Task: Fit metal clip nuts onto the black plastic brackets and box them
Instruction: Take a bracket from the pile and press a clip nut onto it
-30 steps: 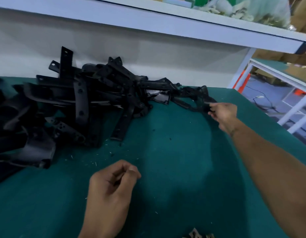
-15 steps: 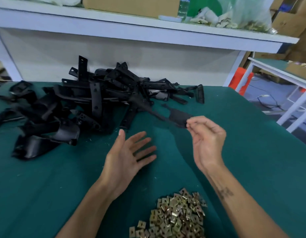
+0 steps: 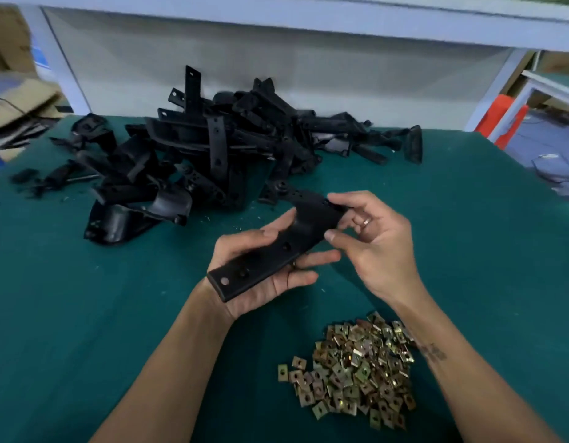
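Green felt covers the counter (image 3: 85,330) where we have just drawn one black bracket (image 3: 276,247) out of the pile (image 3: 213,148); it now lies across our flat left hand (image 3: 264,270), our right hand (image 3: 369,238) pinching its far end. Long, curved and pierced with holes, it carries no nut yet, so fitting can start from the clip nuts (image 3: 353,369) heaped near our right wrist.

From my seat I can't make out much of the bracket pile (image 3: 232,155): the black parts overlap and smear together, so single pieces are hard to separate. The bracket (image 3: 276,251) covers most of the left hand's (image 3: 261,276) palm, and its far end disappears behind the right hand's (image 3: 372,241) fingers. Both forearms run off the bottom edge. The clip nuts (image 3: 353,369) are too small to read any detail. The boxes (image 3: 11,87) at far left are blurred and cropped.
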Demonstrator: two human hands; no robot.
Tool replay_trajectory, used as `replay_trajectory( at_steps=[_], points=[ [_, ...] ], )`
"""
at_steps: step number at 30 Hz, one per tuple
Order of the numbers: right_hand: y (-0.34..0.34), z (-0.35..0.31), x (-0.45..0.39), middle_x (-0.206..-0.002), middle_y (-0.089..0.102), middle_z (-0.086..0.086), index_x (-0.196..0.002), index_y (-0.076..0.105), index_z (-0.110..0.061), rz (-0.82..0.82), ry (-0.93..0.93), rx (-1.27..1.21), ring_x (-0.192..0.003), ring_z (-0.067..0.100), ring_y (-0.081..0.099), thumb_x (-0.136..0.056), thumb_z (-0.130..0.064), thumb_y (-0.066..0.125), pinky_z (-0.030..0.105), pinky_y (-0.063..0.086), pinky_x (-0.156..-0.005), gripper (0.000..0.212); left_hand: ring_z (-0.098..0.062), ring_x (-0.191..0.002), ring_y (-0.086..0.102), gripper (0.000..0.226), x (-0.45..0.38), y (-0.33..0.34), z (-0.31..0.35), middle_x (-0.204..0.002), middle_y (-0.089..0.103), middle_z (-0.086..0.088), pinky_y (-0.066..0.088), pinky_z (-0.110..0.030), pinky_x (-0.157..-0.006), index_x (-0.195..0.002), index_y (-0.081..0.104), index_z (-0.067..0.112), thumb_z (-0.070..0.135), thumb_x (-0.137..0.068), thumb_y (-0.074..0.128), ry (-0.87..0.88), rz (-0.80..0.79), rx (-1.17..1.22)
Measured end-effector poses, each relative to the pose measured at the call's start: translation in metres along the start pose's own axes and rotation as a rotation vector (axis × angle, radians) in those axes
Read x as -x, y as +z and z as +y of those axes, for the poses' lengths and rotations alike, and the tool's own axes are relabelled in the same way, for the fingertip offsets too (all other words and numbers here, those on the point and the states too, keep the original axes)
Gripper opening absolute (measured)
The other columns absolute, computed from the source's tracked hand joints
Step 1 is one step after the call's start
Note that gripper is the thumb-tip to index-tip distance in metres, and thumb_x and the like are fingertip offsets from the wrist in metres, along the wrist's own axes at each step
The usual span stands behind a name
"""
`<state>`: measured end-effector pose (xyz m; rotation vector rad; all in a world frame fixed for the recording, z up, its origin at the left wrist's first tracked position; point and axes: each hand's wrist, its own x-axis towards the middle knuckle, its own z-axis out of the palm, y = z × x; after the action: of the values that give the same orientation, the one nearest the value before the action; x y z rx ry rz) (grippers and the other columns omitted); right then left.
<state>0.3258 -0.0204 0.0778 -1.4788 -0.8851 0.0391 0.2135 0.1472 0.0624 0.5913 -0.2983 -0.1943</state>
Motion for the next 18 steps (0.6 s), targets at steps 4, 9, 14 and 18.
replay_trajectory(
  at_steps=[4, 9, 14, 18],
  points=[
    [-0.005, 0.000, 0.010, -0.112, 0.073, -0.002, -0.113, 0.072, -0.019, -0.113, -0.082, 0.220, -0.105, 0.013, 0.068, -0.083, 0.004, 0.079, 0.031, 0.051, -0.095, 0.039, -0.020, -0.075, 0.062, 0.044, 0.000, -0.007, 0.000, -0.131, 0.056, -0.018, 0.047, -0.018, -0.047, -0.122, 0.066, 0.004, -0.006, -0.080, 0.069, -0.062, 0.162, 0.009],
    [-0.032, -0.010, 0.023, -0.081, 0.073, -0.001, -0.096, 0.078, -0.015, -0.191, 0.005, 0.370, -0.070, 0.018, 0.066, -0.087, -0.009, 0.076, 0.038, 0.056, -0.069, 0.011, -0.010, -0.064, 0.040, 0.084, 0.010, -0.015, 0.007, -0.148, 0.043, -0.028, 0.035, -0.013, -0.039, -0.160, 0.018, 0.004, -0.008, -0.085, 0.053, -0.083, 0.237, 0.258],
    [-0.043, -0.020, 0.029, -0.078, 0.070, -0.005, -0.077, 0.077, -0.026, -0.768, 0.388, 0.458, -0.070, 0.016, 0.064, -0.083, -0.019, 0.083, 0.053, 0.054, -0.070, 0.011, -0.011, -0.060, 0.039, 0.085, 0.010, -0.022, 0.006, -0.146, 0.042, -0.025, 0.034, -0.014, -0.035, -0.160, 0.018, 0.002, -0.004, -0.081, 0.048, -0.126, 0.303, 0.400],
    [-0.046, -0.024, 0.030, -0.089, 0.066, -0.005, -0.087, 0.075, -0.032, -0.902, 0.511, 0.499, -0.085, 0.025, 0.062, -0.080, -0.020, 0.086, 0.053, 0.053, -0.078, 0.018, -0.020, -0.062, 0.060, 0.051, 0.007, -0.018, 0.001, -0.108, 0.066, -0.019, 0.047, -0.018, -0.036, -0.113, 0.053, -0.001, -0.014, -0.066, 0.067, -0.138, 0.369, 0.287]
  ],
)
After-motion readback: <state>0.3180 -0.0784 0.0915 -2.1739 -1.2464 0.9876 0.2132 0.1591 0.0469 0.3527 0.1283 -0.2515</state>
